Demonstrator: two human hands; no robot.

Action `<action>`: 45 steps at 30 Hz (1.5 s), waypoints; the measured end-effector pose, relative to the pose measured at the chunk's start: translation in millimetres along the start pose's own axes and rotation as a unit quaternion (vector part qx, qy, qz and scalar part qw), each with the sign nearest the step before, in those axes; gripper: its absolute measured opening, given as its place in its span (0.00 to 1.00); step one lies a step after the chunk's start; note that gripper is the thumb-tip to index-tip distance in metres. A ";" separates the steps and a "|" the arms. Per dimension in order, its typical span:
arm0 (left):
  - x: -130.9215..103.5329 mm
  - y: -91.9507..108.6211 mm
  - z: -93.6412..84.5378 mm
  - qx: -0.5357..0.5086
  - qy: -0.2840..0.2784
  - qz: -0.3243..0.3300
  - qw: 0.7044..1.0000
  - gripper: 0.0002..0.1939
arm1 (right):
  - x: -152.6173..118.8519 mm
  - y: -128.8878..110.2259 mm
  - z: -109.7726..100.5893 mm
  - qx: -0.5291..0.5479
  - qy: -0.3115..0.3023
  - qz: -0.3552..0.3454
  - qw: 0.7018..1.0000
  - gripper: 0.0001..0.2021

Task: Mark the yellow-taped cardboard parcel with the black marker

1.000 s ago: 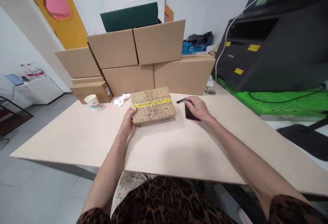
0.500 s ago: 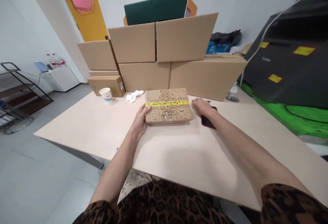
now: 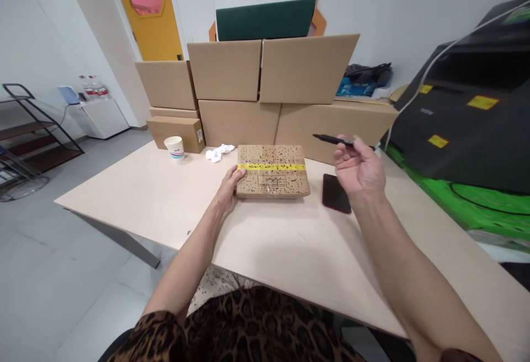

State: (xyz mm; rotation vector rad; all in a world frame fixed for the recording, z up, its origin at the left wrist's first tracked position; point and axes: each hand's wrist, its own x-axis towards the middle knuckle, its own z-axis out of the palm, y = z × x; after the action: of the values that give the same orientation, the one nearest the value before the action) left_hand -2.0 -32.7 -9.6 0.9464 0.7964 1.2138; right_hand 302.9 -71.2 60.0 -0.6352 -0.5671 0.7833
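Note:
A speckled cardboard box [image 3: 273, 185] with yellow tape across its middle lies on the pale table [image 3: 265, 240]. My left hand [image 3: 229, 185] grips its left edge, thumb on top and the fingers partly hidden at the side. Raised above the table, right of the box, my right hand [image 3: 360, 169] is closed around a black pen [image 3: 329, 139]. The pen points left, its tip apart from the box. Below that hand lies a dark phone [image 3: 336, 192] with a red rim.
Large cardboard boxes [image 3: 236, 122] stand stacked along the table's far side. Crumpled white tissue [image 3: 219, 153] and a paper cup [image 3: 174, 147] sit left of the speckled box. A dark machine [image 3: 467, 113] stands on a green surface [image 3: 476, 207] at the right.
My right hand has risen from the table beside the box, now with the black pen in it, uncovering the phone. My left hand stays on the box. The view has shifted slightly.

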 end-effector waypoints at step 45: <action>-1.2 -7.0 5.6 -0.030 0.007 -0.003 1.000 0.36 | -97.4 64.1 55.8 -0.355 -0.254 -0.216 0.873 0.13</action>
State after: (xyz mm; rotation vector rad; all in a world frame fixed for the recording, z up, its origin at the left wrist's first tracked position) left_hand 5.7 -35.5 -13.7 0.8869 0.7696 1.2339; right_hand 179.3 -95.2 30.7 -0.9301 -1.4696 0.2815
